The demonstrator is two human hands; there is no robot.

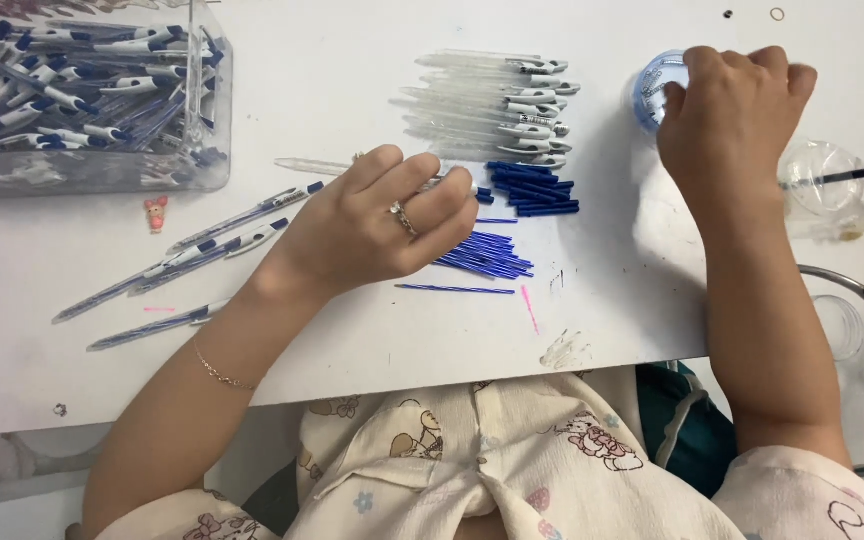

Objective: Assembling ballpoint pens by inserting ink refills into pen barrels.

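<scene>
Left hand (377, 225) curled around clear pen barrel (314, 166), grip point hidden beneath fingers. Right hand (730, 118) clenched over small blue-rimmed container (650, 92), contents obscured. Blue refills (487, 256) beside left hand, partly covered

One head-worn camera looks steeply down, close over a white table (332, 330); the wearer's shirt (512, 460) sits at six o'clock.

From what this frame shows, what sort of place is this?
Probably a small hand-assembly workbench for ballpoint pens: a white table carries a row of clear empty pen barrels, a pile of thin blue ink refills and a clear plastic bin of finished blue-and-white pens.
</scene>
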